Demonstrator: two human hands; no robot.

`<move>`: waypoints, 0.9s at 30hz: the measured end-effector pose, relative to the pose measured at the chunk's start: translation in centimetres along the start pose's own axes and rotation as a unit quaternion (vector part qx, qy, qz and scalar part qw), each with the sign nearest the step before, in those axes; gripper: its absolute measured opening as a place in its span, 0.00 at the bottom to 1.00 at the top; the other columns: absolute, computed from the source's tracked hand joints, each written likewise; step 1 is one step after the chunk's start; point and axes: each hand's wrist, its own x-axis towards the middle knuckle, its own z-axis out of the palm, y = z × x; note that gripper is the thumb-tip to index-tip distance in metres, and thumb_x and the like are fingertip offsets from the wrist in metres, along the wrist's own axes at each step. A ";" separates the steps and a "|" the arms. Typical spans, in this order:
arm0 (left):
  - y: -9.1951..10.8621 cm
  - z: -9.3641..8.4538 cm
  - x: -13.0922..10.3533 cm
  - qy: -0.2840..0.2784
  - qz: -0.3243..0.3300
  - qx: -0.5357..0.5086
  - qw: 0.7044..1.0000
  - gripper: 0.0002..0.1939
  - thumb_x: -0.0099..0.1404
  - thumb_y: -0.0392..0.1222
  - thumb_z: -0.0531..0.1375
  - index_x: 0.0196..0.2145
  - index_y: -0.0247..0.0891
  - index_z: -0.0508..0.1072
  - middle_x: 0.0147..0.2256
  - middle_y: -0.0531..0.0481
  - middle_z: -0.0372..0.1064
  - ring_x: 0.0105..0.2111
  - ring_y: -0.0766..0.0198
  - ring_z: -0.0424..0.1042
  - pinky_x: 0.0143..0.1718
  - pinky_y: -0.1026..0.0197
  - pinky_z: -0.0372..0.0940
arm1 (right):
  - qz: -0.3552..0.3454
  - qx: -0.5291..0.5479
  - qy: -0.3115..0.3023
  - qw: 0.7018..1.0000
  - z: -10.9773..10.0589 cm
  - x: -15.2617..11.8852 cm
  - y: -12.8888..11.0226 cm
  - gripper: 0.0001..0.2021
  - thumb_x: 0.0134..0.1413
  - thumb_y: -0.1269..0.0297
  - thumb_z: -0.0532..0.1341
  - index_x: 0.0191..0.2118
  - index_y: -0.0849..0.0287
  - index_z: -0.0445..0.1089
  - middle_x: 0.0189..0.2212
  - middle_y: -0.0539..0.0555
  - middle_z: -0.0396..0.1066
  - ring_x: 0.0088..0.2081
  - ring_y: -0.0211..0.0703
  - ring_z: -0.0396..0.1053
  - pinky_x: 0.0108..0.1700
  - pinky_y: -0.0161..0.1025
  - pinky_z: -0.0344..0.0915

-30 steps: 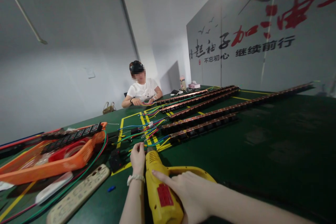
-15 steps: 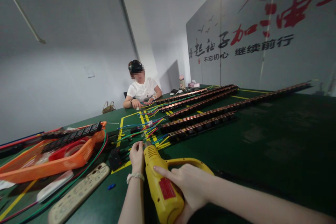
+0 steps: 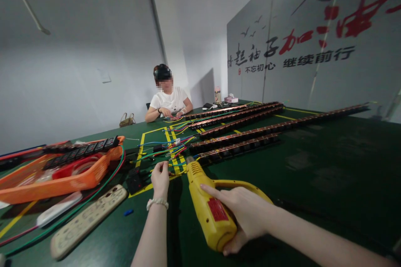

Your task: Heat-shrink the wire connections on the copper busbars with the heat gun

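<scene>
My right hand (image 3: 244, 210) is wrapped around a yellow heat gun (image 3: 202, 198) with a red label on its side. The gun's metal nozzle points away from me, toward the near ends of the long strips with copper rails (image 3: 236, 149). My left hand (image 3: 160, 179), with a band on its wrist, is closed in a pinch left of the nozzle. A thin wire (image 3: 174, 173) runs to its fingertips, which partly hide it. Red, blue, green and yellow wires (image 3: 177, 150) fan out from the strips just beyond both hands.
An orange basket (image 3: 72, 185) with a row of black sockets stands at the left. Close by lie a beige power strip (image 3: 89, 221), a black block (image 3: 134, 180) and a small blue piece (image 3: 128, 212). Another person (image 3: 169, 100) sits across the green table (image 3: 313, 183), hands on wires.
The heat gun has moved right, so its nozzle is farther from my left hand. My view has shifted slightly. The other person's hands have come closer together.
</scene>
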 end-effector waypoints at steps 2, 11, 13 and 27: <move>0.1 0.0 -0.1 0.000 0.002 0.000 1.000 0.18 0.54 0.51 0.55 0.35 0.34 0.72 0.29 0.46 0.71 0.23 0.64 0.68 0.26 0.62 0.63 | 0.005 -0.001 0.003 1.000 0.1 -0.4 0.3 0.60 0.28 0.44 0.68 0.65 0.56 0.34 0.46 0.59 0.68 0.41 0.56 0.69 0.45 0.44 0.59; 1.1 0.0 -0.6 0.009 -0.001 0.007 1.000 0.19 0.54 0.52 0.55 0.34 0.33 0.73 0.29 0.45 0.72 0.22 0.64 0.67 0.25 0.62 0.61 | 0.027 -0.011 0.002 1.000 0.1 -1.0 0.1 0.61 0.29 0.46 0.69 0.65 0.57 0.32 0.44 0.58 0.69 0.40 0.55 0.69 0.44 0.45 0.60; 1.2 0.0 -0.6 0.011 0.007 0.011 1.000 0.19 0.54 0.51 0.55 0.33 0.33 0.73 0.29 0.45 0.72 0.21 0.64 0.67 0.25 0.62 0.61 | 0.025 -0.008 0.003 1.000 0.1 -1.0 0.1 0.61 0.28 0.46 0.69 0.65 0.57 0.32 0.44 0.58 0.69 0.40 0.56 0.69 0.44 0.45 0.60; 0.9 0.0 -0.3 0.021 -0.001 0.058 0.998 0.16 0.55 0.50 0.54 0.32 0.35 0.73 0.25 0.47 0.71 0.22 0.62 0.68 0.27 0.62 0.59 | 0.003 0.005 0.000 1.000 0.6 0.7 -1.2 0.60 0.29 0.45 0.68 0.65 0.57 0.33 0.46 0.59 0.68 0.41 0.55 0.69 0.44 0.44 0.59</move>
